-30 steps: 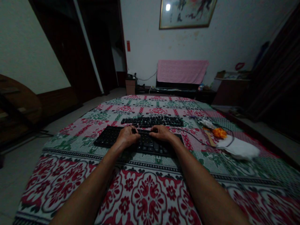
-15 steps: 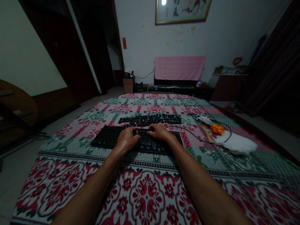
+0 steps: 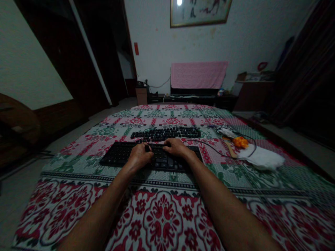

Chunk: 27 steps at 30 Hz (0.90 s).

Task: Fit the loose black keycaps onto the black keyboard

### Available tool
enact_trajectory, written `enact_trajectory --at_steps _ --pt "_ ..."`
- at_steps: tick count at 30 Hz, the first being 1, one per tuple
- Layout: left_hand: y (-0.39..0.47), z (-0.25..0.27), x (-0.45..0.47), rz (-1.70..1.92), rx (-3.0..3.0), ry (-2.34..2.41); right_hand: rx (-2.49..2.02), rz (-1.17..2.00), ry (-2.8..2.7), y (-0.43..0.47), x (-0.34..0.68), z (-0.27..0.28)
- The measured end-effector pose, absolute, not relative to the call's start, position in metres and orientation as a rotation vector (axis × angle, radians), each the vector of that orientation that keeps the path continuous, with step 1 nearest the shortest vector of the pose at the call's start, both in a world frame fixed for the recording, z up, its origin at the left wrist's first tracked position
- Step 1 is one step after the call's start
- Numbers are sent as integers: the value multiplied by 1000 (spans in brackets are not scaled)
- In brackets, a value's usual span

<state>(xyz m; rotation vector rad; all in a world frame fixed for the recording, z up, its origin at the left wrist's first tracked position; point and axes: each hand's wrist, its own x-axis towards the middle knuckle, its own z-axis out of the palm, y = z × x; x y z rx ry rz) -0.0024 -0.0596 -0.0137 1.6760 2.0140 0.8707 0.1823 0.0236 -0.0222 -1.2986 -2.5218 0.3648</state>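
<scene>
A black keyboard (image 3: 111,155) lies in front of me on the patterned cloth. Much of its deck looks bare of keycaps, while some keys sit along the lower right part. My left hand (image 3: 138,156) is over its middle, thumb and fingers closed around a small black keycap (image 3: 147,148). To the right, my right hand (image 3: 176,147) rests at the keyboard's far edge with thumb and fingertips drawn together; what they hold, if anything, is hidden. Behind the keyboard, loose black keycaps (image 3: 180,132) lie in rows.
A dark cable (image 3: 209,144) runs right from the keyboard toward a white cloth (image 3: 261,157). Beside that cloth are an orange bundle (image 3: 240,142) and a tan brush-like piece (image 3: 230,150). The floral cloth (image 3: 163,216) covers the whole surface.
The view has shifted slightly, so everything sits a little further left. Both hands stay at nearly the same places on the keyboard.
</scene>
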Motion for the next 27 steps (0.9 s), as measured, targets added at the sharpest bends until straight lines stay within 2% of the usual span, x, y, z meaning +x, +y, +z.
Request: enact_trajectory --at_steps 12,27 --pt "-62 -9 7 901 1216 1892 -1297 352 -2524 24 182 -23" --pt "-80 7 31 601 1976 2264 -1328 356 -2531 18 181 -17"
